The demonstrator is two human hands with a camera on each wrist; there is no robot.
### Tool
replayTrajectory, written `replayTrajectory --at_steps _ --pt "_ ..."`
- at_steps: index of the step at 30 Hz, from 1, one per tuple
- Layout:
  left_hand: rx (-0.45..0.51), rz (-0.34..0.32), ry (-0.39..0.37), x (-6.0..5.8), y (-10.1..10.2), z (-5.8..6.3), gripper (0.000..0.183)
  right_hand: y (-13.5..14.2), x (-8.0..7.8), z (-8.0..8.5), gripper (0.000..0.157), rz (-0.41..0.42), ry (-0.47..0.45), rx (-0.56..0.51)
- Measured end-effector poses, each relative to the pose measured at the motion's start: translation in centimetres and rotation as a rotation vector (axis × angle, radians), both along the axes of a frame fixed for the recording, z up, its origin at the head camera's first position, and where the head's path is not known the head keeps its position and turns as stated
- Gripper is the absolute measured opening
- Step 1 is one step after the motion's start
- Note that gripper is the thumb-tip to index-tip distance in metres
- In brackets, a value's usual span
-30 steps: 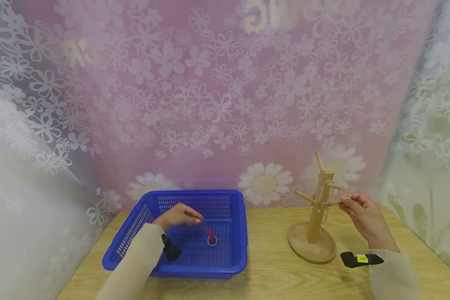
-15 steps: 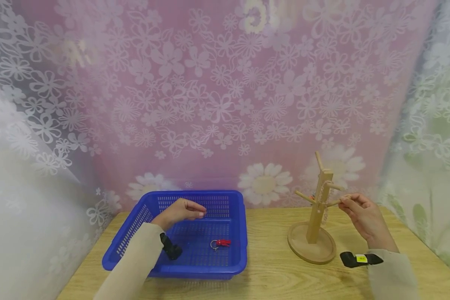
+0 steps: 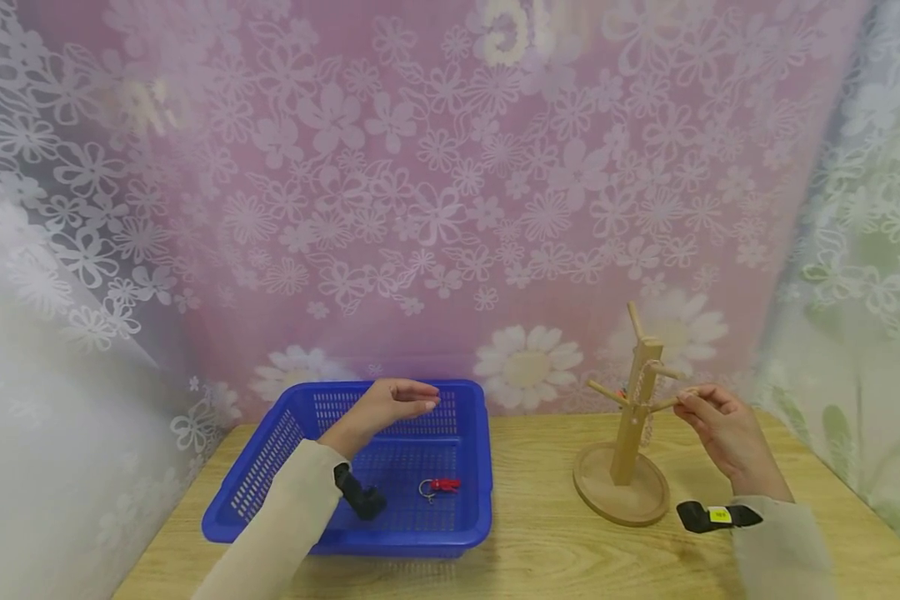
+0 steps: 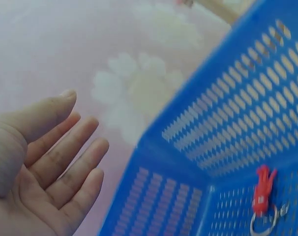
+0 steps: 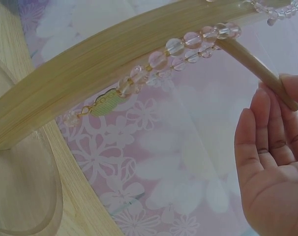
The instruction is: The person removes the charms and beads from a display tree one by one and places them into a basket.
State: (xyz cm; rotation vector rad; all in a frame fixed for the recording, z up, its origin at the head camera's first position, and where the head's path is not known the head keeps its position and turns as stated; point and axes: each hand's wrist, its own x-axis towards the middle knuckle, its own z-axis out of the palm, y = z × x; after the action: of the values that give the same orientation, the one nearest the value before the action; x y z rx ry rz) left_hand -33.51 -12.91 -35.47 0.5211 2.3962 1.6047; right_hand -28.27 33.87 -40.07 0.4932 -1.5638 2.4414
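Observation:
A red figure keychain point(image 3: 446, 485) with a metal ring lies on the floor of the blue plastic basket point(image 3: 482, 500). Above the basket hovers my left hand point(image 3: 390, 408), its fingers extended and holding nothing; the left wrist view shows its palm bare. My right hand point(image 3: 731, 429) pinches the tip of a peg on the wooden stand point(image 3: 632, 433). From that peg, close to the post, hangs a bracelet of clear and pink beads point(image 5: 159, 60) with a small green-gold charm. Another beaded bracelet point(image 5: 282, 11) shows at the top of the right wrist view.
The stand's round base point(image 3: 596, 492) rests on the wooden table point(image 3: 532, 508), right of the basket. Something small and red-orange point(image 3: 622, 393) shows behind the post. A pink floral curtain point(image 3: 435, 208) closes off the back, with pale curtains at both sides.
The red keychain tipped over and now lies flat in the basket. My left hand rose from it and moved right and up. The right hand kept its pinch on the peg.

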Motion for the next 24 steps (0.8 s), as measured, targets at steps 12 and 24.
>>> replayTrajectory --at_steps 12,24 --pt "0.076 -0.026 0.046 1.6 4.1 1.5 0.035 -0.1 0.0 0.2 0.019 -0.033 -0.025 0.036" --pt "0.13 -0.075 0.07 2.9 7.7 2.3 0.03 -0.1 0.2 0.4 0.019 -0.026 -0.033 0.037"
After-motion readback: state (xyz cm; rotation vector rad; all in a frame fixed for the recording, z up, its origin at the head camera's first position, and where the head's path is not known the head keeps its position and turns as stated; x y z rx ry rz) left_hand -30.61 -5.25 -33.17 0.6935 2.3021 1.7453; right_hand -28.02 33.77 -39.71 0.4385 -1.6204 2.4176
